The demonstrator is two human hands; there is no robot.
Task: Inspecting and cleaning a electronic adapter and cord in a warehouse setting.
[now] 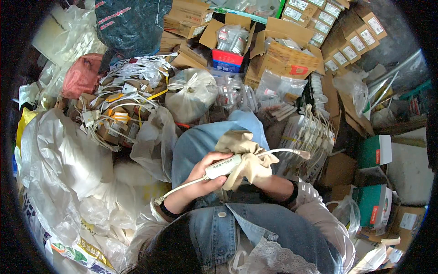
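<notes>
Module (223, 167) fast in left grip (200, 175), right end against cloth (248, 168) in right grip (269, 184).

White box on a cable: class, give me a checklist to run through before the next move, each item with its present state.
1. Left hand grips the white box: ok.
2. Beige cloth sits at the box's right-hand end: ok.
3. Right hand has a firm grip: cannot tell; the cloth hides its fingers.
4. Left cable runs into the box: ok.
5. Right cable visible all the way to the box: not ok; the cloth covers part of it.
</notes>
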